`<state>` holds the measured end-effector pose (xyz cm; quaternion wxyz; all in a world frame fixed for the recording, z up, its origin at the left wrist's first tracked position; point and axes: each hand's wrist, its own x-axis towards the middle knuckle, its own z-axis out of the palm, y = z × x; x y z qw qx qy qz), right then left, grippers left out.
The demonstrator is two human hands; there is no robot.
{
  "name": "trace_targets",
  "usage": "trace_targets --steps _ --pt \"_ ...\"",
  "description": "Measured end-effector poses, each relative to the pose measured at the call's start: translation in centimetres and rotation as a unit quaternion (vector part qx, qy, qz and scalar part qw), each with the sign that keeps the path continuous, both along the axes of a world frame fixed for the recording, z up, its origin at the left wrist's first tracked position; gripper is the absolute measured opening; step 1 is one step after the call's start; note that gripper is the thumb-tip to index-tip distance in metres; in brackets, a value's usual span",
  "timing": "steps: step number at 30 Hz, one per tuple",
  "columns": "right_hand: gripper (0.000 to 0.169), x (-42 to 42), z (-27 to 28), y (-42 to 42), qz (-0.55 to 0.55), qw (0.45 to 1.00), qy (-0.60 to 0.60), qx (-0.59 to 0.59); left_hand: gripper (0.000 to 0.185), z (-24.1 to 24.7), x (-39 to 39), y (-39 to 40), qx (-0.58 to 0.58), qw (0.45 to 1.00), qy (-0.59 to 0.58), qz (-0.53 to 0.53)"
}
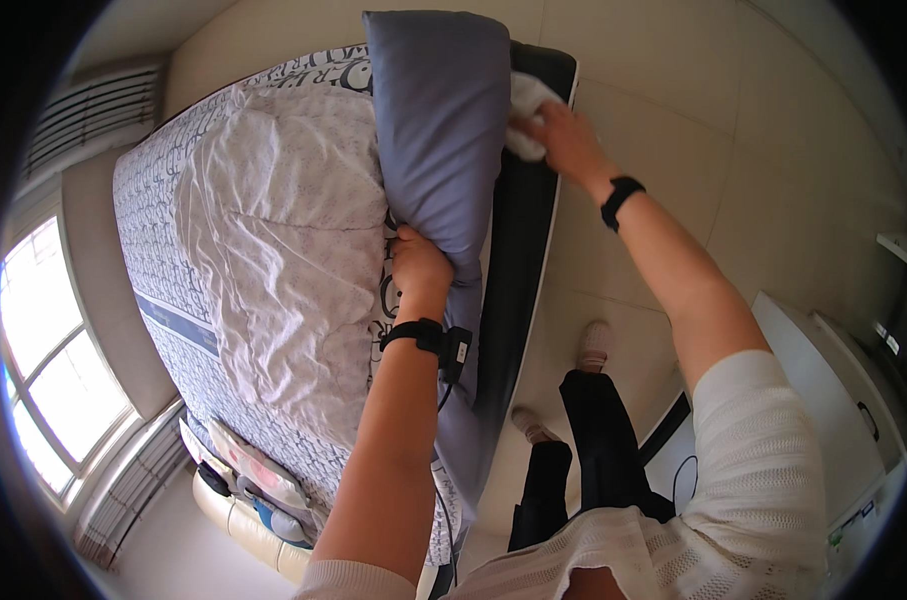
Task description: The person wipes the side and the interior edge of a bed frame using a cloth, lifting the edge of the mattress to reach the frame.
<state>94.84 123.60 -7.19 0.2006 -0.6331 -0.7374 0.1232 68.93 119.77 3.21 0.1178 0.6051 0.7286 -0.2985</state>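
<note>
Grey-blue fabric (442,127), smooth and folded over, lies along the near side of the bed. My left hand (421,264) grips its inner edge, fingers curled and partly hidden. To the right, my right hand (573,146) is blurred; it holds a crumpled white cloth (534,94) against the dark side of the bed (519,240). Part of that cloth is hidden behind the grey-blue fabric. Left of my left hand, a wrinkled pale quilt (288,202) with a faint pattern is spread over the letter-printed bedding (149,195).
Pillows (262,465) rest by the cream padded headboard (232,517). A black device (455,354) on my left wrist trails a cable. Beside the bed, my feet stand on the tiled floor (648,247). A white cabinet (821,375) is at right, a window (63,360) at left.
</note>
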Motion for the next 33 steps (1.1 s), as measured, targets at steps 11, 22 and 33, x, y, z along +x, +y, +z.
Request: trace_targets --steps 11,22,33 --pt "0.059 3.3 -2.6 6.4 -0.191 0.967 0.168 0.023 0.072 -0.8 -0.6 0.4 -0.027 0.999 0.002 -0.037" --pt "0.040 -11.6 2.3 -25.5 -0.052 0.927 0.354 -0.116 0.077 -1.7 -2.9 1.5 -0.033 0.997 0.041 -0.059" --pt "0.037 -17.0 -5.8 -44.6 -0.278 0.572 0.613 -0.469 0.056 5.9 4.6 -6.4 0.150 0.943 -0.202 -0.219"
